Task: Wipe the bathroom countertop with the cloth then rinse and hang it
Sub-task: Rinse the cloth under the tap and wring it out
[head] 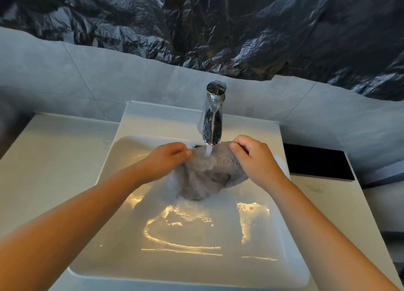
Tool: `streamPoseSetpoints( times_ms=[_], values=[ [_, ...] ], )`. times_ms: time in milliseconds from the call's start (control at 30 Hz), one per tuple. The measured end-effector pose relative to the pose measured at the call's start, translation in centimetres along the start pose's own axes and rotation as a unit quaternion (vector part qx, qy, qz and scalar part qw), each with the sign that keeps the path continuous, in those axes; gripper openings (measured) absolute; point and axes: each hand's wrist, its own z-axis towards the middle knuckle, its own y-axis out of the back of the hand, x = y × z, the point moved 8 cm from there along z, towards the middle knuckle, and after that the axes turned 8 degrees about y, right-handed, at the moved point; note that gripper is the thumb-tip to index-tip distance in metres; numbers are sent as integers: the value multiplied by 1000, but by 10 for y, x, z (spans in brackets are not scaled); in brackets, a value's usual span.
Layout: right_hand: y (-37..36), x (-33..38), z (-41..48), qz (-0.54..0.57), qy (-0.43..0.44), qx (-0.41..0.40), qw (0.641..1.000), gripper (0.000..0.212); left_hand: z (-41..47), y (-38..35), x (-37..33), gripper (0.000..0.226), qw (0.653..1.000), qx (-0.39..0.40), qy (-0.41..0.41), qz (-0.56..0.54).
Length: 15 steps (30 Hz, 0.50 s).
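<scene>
Head view: the cloth (207, 172) is hanging bunched over the sink (188, 275), under the running faucet (213, 113); the left hand (168, 159) and right hand (255, 157) are each pinching an upper edge; advisably, knead and turn it, keeping splash inside the basin.

No text, label, brand or number can be read anywhere — not on any surface in view.

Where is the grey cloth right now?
The cloth is in the middle of the head view, held bunched between the left hand and right hand, under the running faucet, over the sink.
</scene>
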Motion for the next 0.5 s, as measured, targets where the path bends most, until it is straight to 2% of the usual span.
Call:
streamPoseSetpoints(
  times_ms=[67,133,200,233,300,400,433,500],
  values=[
    [-13,-10,-2,38,-32,64,997,30,0,6,-3,36,1000,-26,0,14],
    [-33,-25,-9,62,-76,166,981,39,0,9,-8,35,998,-59,-4,35],
    [-50,-37,-21,25,-99,242,965,33,0,15,-7,32,995,-97,5,9],
    [-51,-41,-25,32,-109,244,963,31,1,18,-5,32,994,-105,8,3],
    [-47,-43,-28,142,-150,192,959,26,4,14,1,35,996,-69,25,43],
    [-47,-38,-25,385,-209,113,892,23,2,-13,7,49,986,67,45,144],
    [-48,-34,-21,412,-212,95,881,23,1,-23,7,47,982,98,44,155],
    [-47,-30,-9,371,-196,60,905,21,1,-35,3,38,985,118,34,123]
  ],
)
